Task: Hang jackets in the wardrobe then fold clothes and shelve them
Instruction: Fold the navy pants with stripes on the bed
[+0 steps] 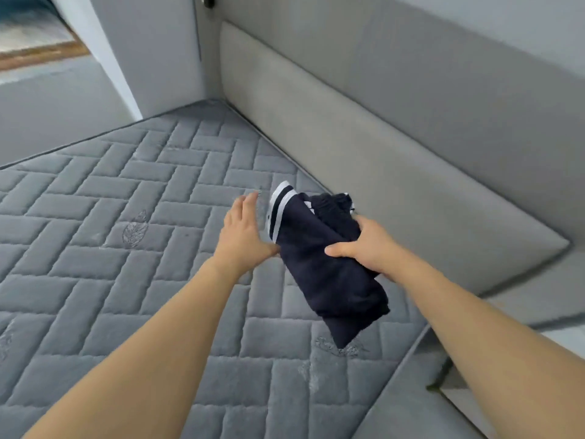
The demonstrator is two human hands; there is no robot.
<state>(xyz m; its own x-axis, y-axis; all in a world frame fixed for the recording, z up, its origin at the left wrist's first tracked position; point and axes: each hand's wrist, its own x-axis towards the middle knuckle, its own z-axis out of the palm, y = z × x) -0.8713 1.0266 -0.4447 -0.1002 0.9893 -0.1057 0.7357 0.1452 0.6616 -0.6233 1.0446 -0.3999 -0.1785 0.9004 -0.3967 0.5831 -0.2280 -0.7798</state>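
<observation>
Mattress (133,217), grey, quilted in a brick-like pattern with small stitched leaf motifs, filling most of the view. Padded grey headboard (395,128) along its far right edge, pale wall panel (152,52) beyond the far corner. Above the mattress, near the headboard side, bundled dark navy garment (323,274) with a white-striped band at its upper end, lifted clear of the quilting, lower end drooping toward the surface. Right hand (367,248) curled round the middle of the bundle, thumb across the near face, fingers wrapped behind and out of sight. Left hand (243,232) spread flat and relaxed, fingers straight and blurred at the tips, thumb side just touching the garment's left edge, gripping nothing. Both forearms bare, reaching in from the bottom.
</observation>
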